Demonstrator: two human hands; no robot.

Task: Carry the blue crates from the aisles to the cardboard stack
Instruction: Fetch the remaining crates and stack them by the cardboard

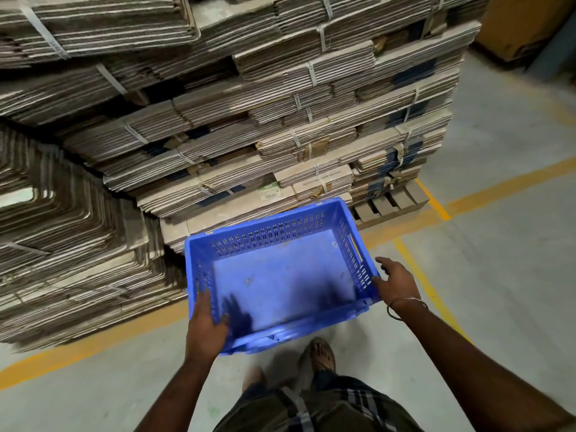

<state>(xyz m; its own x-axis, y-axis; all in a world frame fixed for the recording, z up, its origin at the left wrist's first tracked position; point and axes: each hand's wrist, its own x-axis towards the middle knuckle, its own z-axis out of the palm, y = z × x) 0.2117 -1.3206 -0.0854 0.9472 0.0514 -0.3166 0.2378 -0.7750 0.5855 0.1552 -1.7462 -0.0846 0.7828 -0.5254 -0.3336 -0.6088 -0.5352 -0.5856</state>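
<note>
Left hand (206, 330): grips blue crate (280, 275) rim, fingers blurred inside.
Right hand (396, 280): fingers spread, touching crate's side.
Cardboard stack (280, 120): top cut off.

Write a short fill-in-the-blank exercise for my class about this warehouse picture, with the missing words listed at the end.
1. The crate is coloured ____.
2. Inside, the crate holds ____.
3. The left hand grips the crate's near corner, while a bangle sits on the ____ wrist.
4. The cardboard stack rests on a wooden ____.

Missing words: blue; nothing; right; pallet
</note>
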